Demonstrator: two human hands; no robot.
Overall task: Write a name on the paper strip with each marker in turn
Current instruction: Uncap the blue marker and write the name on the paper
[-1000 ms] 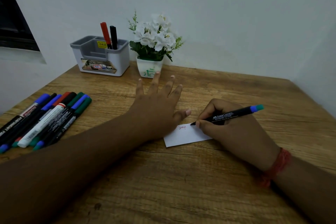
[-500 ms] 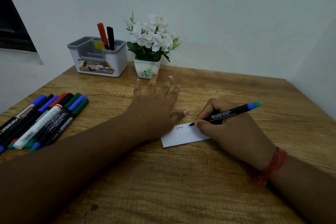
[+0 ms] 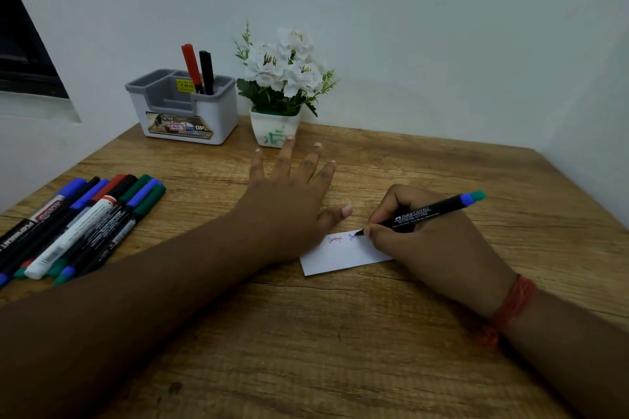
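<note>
Seen from the head camera, looking forward and down at a wooden bench (image 3: 340, 350) set against a pale wall.

Centre right: a small white paper strip (image 3: 343, 257) lying flat, long axis running left to right and tilted slightly up toward the right. Two short words along its top edge, one red (image 3: 335, 240), one blue and apparently unfinished beside it.

Right hand (image 3: 432, 248) resting on the strip's right end, fingers (image 3: 391, 211) curled and clamped around a black marker (image 3: 425, 213) in a writing grip. Marker tip touching the paper at the end of the blue word; barrel slanting up and to the right, ending in a blue and teal cap end. Red thread band on that wrist.

Left hand (image 3: 289, 204) laid flat, palm down, fingers (image 3: 284, 156) straight and spread, holding nothing, thumb just beside the strip's upper left corner. Whether the palm pins the strip's left edge cannot be told.

Blank paper sits directly right of the tip, along the strip's long axis and partly under the right hand, so the stroke likely continues rightward. Right hand nearer to that space.

Far left: a row of capped markers (image 3: 78, 224) lying side by side, well apart from the strip. At the back: a grey and white pen holder (image 3: 185, 112) with a red and a black pen standing in it, and a small white flower pot (image 3: 275, 127).
</note>
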